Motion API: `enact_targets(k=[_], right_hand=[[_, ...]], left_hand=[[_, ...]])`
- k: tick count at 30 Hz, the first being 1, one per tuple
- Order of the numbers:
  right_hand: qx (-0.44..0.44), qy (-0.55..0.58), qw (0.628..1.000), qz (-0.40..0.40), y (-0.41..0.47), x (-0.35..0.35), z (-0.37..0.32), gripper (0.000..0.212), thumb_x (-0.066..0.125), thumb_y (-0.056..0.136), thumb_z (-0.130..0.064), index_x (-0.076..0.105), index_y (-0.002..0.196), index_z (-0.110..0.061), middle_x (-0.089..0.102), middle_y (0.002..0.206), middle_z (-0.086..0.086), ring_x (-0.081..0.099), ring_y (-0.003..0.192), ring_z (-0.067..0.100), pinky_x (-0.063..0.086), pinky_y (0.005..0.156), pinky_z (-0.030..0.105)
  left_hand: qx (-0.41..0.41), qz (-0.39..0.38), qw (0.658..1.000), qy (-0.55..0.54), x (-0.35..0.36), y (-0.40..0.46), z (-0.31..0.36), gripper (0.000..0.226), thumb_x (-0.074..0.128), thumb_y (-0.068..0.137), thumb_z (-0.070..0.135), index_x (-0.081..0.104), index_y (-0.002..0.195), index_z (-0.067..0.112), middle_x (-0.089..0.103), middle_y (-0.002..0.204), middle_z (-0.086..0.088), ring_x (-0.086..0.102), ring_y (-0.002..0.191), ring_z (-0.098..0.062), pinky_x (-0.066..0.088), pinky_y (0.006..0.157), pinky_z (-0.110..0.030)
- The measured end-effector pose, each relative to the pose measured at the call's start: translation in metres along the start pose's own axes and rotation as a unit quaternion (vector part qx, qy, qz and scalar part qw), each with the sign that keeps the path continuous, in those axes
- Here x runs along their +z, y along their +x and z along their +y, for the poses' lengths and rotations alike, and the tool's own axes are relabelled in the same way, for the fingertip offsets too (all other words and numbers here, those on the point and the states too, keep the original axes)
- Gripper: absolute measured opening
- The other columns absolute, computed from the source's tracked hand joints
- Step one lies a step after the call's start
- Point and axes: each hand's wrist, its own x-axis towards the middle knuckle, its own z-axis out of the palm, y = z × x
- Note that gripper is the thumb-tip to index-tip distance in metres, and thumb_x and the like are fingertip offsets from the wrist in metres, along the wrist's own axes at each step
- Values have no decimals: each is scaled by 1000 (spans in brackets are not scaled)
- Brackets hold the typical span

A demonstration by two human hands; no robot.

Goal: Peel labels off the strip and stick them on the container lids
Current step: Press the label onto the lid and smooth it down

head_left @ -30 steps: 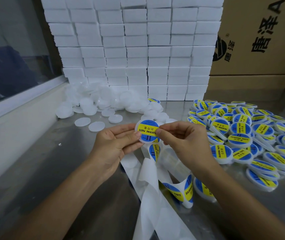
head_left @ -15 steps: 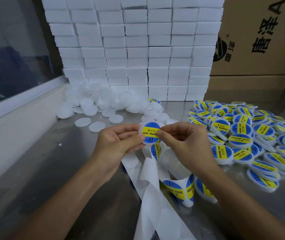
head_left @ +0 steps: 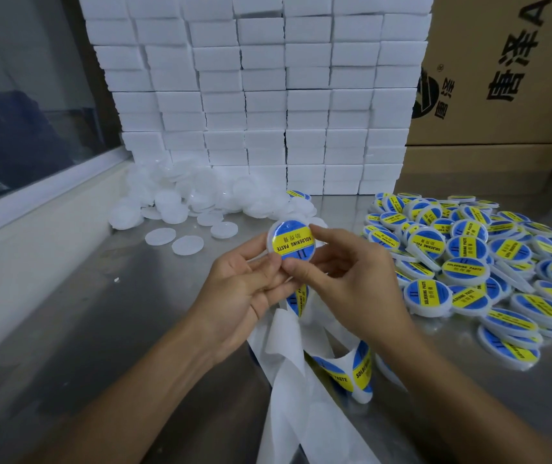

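Right now both hands pinch one lid (head_left: 290, 242) in the middle of the frame, its label stuck on. The left hand (head_left: 244, 289) holds from below; the right hand (head_left: 345, 279) pinches its edges. The strip (head_left: 345, 370) hangs underneath. Many labelled lids (head_left: 469, 262) lie at right; plain lids (head_left: 181, 199) wait at upper left.

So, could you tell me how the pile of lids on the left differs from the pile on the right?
The left pile is plain white, with no labels visible apart from one at its right edge; the right pile carries blue-and-yellow labels. The left pile lies against the stacked white boxes; the right pile spreads in front of the cardboard cartons. Both hold round lids on the same metal table.
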Motion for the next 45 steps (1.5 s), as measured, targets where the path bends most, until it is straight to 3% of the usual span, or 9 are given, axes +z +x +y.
enact_targets(k=[7,13,19,25,29,33,36,40,45], right_hand=[[28,90,995,40,6,-11,-2,2,72,85,-18,73,83,-17,74,72,-4,66,57,11,54,56,21],[52,40,997,48,1,-3,-5,34,78,57,-53,68,78,-29,72,73,-11,61,58,3,49,55,16],[23,37,996,75,5,-8,1,22,76,80,-33,69,72,-14,70,63,-4,64,54,12,53,55,28],[55,-50,992,102,2,-6,2,58,67,55,-75,54,57,-19,62,53,-1,54,46,9,46,46,22],[36,-19,997,71,6,-9,3,52,62,77,-56,56,60,-8,61,54,8,58,51,27,48,48,35],[40,50,998,-2,7,-14,0,13,65,90,-26,67,91,-13,71,69,8,66,56,21,56,56,31],[21,79,995,-62,8,-15,0,24,74,83,-10,68,104,-17,72,75,12,68,65,26,57,62,31],[76,119,984,-106,10,-15,-1,27,81,73,-8,63,93,-12,70,67,7,64,56,18,48,50,20],[55,149,987,-31,9,-16,-5,30,74,79,-23,56,67,-2,69,56,9,63,42,22,41,37,18]], left_hand=[[-27,-36,999,-21,1,-1,-1,39,51,88,10,58,127,7,66,124,-17,63,115,-31,56,86,-35],[-32,-42,998,-30,3,-2,-3,38,51,88,12,56,124,2,67,122,-17,64,115,-28,56,85,-33],[-43,-53,997,-17,5,-3,-3,39,52,86,13,59,124,6,68,120,-14,66,111,-25,57,82,-32],[-30,-43,995,86,4,-3,-4,48,53,85,16,54,132,5,70,119,-11,67,110,-26,57,85,-31],[-14,-52,991,123,0,-3,-1,35,54,85,16,64,118,15,72,114,-9,68,108,-25,57,84,-30],[-1,-34,995,93,-4,0,-2,34,54,86,16,64,118,12,72,114,-11,68,107,-27,57,82,-32],[7,6,998,66,-7,3,-2,33,52,85,18,65,114,9,72,110,-14,70,103,-28,58,78,-32],[19,47,995,85,-9,4,-3,29,53,82,20,71,101,9,74,100,-16,73,92,-29,60,70,-34],[34,35,985,167,-3,2,-4,32,55,82,25,70,105,10,75,97,-14,73,90,-31,60,69,-34]])
